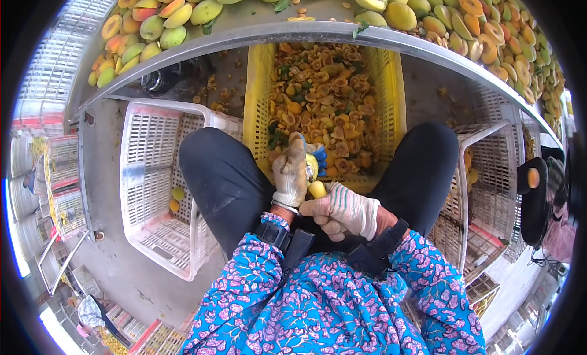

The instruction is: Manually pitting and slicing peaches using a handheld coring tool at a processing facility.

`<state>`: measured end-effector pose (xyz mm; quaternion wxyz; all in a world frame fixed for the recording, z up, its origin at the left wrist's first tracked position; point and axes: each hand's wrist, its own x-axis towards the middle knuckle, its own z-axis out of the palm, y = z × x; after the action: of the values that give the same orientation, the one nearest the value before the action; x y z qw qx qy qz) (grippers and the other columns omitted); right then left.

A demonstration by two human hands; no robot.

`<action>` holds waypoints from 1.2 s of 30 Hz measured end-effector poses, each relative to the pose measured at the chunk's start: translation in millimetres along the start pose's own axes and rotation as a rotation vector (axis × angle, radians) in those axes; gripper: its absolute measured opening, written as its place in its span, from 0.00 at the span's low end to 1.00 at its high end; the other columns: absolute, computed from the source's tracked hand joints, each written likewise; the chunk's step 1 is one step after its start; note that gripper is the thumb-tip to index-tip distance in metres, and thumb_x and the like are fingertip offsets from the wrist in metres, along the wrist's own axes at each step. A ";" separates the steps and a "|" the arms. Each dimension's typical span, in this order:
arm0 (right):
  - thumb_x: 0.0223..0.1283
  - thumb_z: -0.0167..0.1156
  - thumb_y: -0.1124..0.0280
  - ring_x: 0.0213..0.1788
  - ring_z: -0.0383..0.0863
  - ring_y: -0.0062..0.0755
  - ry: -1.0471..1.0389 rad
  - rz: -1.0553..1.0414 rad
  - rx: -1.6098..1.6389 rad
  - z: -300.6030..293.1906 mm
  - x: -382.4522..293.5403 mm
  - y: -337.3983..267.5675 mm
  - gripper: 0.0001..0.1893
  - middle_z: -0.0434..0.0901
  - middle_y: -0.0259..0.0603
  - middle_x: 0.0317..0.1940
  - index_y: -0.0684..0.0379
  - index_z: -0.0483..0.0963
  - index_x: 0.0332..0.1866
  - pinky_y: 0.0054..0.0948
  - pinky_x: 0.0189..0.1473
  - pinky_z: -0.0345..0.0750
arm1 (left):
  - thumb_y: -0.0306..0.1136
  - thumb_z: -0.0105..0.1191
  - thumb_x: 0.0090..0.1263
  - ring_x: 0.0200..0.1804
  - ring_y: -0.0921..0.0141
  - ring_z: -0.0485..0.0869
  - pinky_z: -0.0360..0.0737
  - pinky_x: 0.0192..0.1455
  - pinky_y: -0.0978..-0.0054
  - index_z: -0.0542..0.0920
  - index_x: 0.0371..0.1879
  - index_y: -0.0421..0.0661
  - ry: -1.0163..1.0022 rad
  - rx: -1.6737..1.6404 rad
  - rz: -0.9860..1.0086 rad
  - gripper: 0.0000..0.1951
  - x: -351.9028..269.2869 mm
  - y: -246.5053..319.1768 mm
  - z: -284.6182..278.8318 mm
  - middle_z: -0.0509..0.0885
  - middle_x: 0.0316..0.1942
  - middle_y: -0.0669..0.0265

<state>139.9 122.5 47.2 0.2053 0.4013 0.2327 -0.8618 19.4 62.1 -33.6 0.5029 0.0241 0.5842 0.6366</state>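
My left hand (292, 171), in a soiled knit glove with blue showing at the fingertips, is closed around a piece of yellow-green fruit (312, 166). My right hand (344, 210), in a striped knit glove, grips a tool by its pale yellow handle (317, 189). The tool's metal end meets the fruit; its exact shape is partly hidden. Both hands are close together over the near end of a yellow plastic crate (398, 93), which holds many browned fruit scraps and some leaves.
A metal table edge (293, 29) crosses ahead, with whole and halved fruit (401, 15) on top. A white crate (153, 171) holding a few fruits stands left, another crate (490, 167) right. Farther off at lower left is a person (91, 311) among crates.
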 end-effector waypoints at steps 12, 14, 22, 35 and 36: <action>0.63 0.62 0.68 0.11 0.57 0.10 -0.298 0.028 0.309 -26.8 1.3 8.2 0.09 0.62 0.20 0.16 0.49 0.67 0.32 0.17 0.13 0.53 | 0.53 0.54 0.71 0.29 0.67 0.86 0.85 0.33 0.70 0.80 0.34 0.35 -0.204 -0.009 -0.294 0.26 18.6 14.9 0.4 0.86 0.32 0.55; 0.63 0.62 0.68 0.11 0.56 0.10 -0.232 0.010 0.231 -23.6 -1.1 7.0 0.09 0.62 0.21 0.16 0.49 0.68 0.32 0.17 0.13 0.53 | 0.53 0.54 0.71 0.30 0.66 0.86 0.86 0.34 0.70 0.80 0.34 0.35 -0.156 0.013 -0.271 0.26 16.7 12.1 1.2 0.86 0.32 0.55; 0.63 0.62 0.60 0.11 0.51 0.08 -0.352 -0.116 0.112 -31.3 -22.7 7.5 0.14 0.56 0.16 0.15 0.44 0.67 0.24 0.15 0.14 0.50 | 0.54 0.52 0.72 0.42 0.61 0.86 0.85 0.47 0.62 0.77 0.51 0.37 -0.318 -0.303 -0.417 0.28 -8.8 34.2 12.5 0.85 0.42 0.54; 0.68 0.54 0.65 0.12 0.54 0.11 -0.854 -0.020 0.642 -29.7 14.5 50.5 0.14 0.57 0.18 0.16 0.44 0.65 0.24 0.19 0.13 0.51 | 0.48 0.54 0.73 0.31 0.67 0.82 0.80 0.37 0.72 0.80 0.39 0.32 -0.263 -0.078 -0.071 0.23 -20.4 26.4 2.3 0.83 0.31 0.55; 0.69 0.53 0.65 0.11 0.54 0.11 -0.878 -0.016 0.651 -28.7 14.3 49.9 0.14 0.57 0.19 0.16 0.44 0.65 0.24 0.19 0.14 0.51 | 0.47 0.54 0.73 0.32 0.67 0.83 0.80 0.36 0.72 0.81 0.38 0.31 -0.248 0.013 -0.053 0.23 -19.1 25.5 1.9 0.84 0.32 0.55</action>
<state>175.6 96.0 7.8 0.1419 0.0447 -0.1505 -0.9773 14.4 55.5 -2.8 0.5880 0.0903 0.5218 0.6114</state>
